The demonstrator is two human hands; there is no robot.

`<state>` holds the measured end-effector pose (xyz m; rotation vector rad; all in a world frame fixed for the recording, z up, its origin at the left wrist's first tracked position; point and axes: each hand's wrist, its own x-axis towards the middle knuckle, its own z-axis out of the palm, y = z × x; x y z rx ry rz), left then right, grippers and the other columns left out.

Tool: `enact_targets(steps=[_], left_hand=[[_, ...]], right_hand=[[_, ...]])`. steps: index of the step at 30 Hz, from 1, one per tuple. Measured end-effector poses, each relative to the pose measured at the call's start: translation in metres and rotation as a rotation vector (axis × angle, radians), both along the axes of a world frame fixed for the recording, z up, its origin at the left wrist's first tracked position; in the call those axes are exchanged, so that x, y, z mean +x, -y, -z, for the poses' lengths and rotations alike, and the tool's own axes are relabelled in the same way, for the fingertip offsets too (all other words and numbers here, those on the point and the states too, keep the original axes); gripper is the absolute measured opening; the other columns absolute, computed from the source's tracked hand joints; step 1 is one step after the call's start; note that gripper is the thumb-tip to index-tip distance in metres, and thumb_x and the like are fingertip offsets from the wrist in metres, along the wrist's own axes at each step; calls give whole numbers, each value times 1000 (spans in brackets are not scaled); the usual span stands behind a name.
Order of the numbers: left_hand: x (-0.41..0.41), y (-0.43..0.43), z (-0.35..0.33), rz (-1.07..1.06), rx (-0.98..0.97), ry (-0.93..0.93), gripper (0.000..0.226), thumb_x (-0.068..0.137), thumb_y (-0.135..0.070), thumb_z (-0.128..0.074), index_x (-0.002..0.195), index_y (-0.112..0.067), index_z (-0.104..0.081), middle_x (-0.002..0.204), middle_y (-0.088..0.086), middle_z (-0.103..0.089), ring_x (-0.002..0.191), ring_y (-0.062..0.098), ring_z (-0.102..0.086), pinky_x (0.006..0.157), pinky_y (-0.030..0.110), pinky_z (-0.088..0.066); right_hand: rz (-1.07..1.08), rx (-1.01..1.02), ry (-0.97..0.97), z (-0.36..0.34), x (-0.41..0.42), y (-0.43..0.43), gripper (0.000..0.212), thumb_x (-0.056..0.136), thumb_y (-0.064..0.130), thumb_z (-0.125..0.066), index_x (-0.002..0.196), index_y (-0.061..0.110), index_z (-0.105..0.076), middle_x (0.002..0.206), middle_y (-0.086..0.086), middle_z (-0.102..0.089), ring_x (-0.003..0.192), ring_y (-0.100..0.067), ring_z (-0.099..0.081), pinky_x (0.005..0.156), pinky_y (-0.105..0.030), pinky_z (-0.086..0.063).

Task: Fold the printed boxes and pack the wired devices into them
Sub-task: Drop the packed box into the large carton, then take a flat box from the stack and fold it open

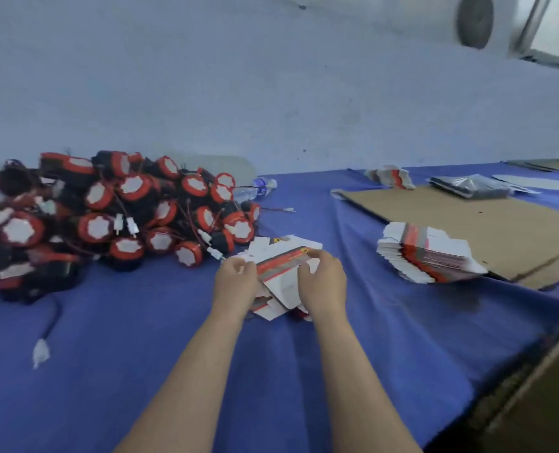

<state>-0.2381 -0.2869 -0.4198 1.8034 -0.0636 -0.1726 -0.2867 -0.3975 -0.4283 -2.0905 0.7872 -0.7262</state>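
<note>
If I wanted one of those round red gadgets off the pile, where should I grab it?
Probably take a red device at the pile's near right edge by its round rim, fingers on opposite sides, coming from above. It lies at the edge with its white face up and rim exposed. Avoid pulling the wires: they tangle with the neighbours.

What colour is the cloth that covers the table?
The cloth is blue, plain with no pattern. It shows best in the head view, the only one.
</note>
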Motion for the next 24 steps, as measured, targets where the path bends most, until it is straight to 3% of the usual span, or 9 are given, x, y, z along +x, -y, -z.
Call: enact_targets(steps=[3, 6, 8, 9, 10, 15, 19, 22, 24], left_hand=[[17, -1, 22, 25, 68, -21, 19, 90, -14, -48, 73, -9, -54, 94, 26, -64, 83, 37, -61, 71, 40, -52], [32, 3, 34, 68, 96, -36, 24, 89, -10, -51, 67, -4, -59, 81, 25, -68, 80, 38, -68, 75, 48, -57], [37, 4, 35, 98, 189, 33, 28, 89, -12, -54, 61, -10, -56, 67, 11, -64, 68, 26, -64, 62, 29, -56], [38, 4, 34, 101, 245, 92, 30, 89, -13, -55, 59, -13, -52, 60, 3, -57, 61, 19, -56, 51, 18, -46], [39, 3, 33, 93, 279, 150, 30, 90, -14, -55, 61, -15, -50, 60, -1, -53, 60, 17, -51, 46, 16, -37], [39, -13, 22, 80, 353, 290, 11, 94, -19, -53, 94, -10, -58, 92, 6, -66, 86, 25, -62, 63, 30, -44], [35, -30, 9, 28, 492, 400, 14, 94, -22, -51, 98, -10, -57, 95, 8, -65, 86, 30, -61, 61, 31, -41], [32, -42, 2, -1, 610, 462, 25, 95, -33, -52, 83, -11, -50, 96, 11, -64, 87, 33, -60, 62, 33, -39], [30, -52, -3, -48, 575, 489, 34, 95, -44, -51, 85, -12, -51, 98, 9, -63, 88, 31, -60, 65, 33, -41]], right_hand=[[40, -134, -212, 7, 30, 14, 33, 94, 23, -47, 123, 10, -55, 128, -11, -54, 120, -28, -48, 99, -35, -38], [76, -151, -395, 9, 43, 20, 37, 91, 37, -51, 121, 16, -54, 129, -8, -53, 122, -30, -47, 99, -39, -36], [91, -178, -439, 10, 46, 19, 44, 89, 47, -53, 123, 18, -50, 131, -8, -51, 125, -31, -42, 101, -41, -32], [89, -204, -450, 10, 47, 18, 47, 89, 49, -54, 124, 18, -48, 132, -9, -50, 125, -32, -41, 102, -42, -31], [85, -224, -451, 9, 47, 17, 49, 88, 49, -55, 125, 18, -47, 132, -9, -49, 125, -33, -41, 102, -43, -30], [63, -88, -267, -2, 43, 12, 56, 87, 44, -60, 131, 14, -43, 135, -11, -45, 123, -31, -46, 96, -40, -37], [80, -55, -163, -12, 46, -2, 44, 89, 41, -59, 120, 12, -51, 130, -13, -50, 119, -34, -46, 96, -40, -39], [72, -85, -79, -18, 47, -14, 40, 88, 35, -61, 122, 14, -54, 127, -12, -49, 117, -31, -45, 99, -38, -37], [28, -85, 65, -23, 46, -23, 36, 87, 27, -64, 118, 14, -52, 120, -9, -51, 102, -21, -48, 84, -29, -36]])
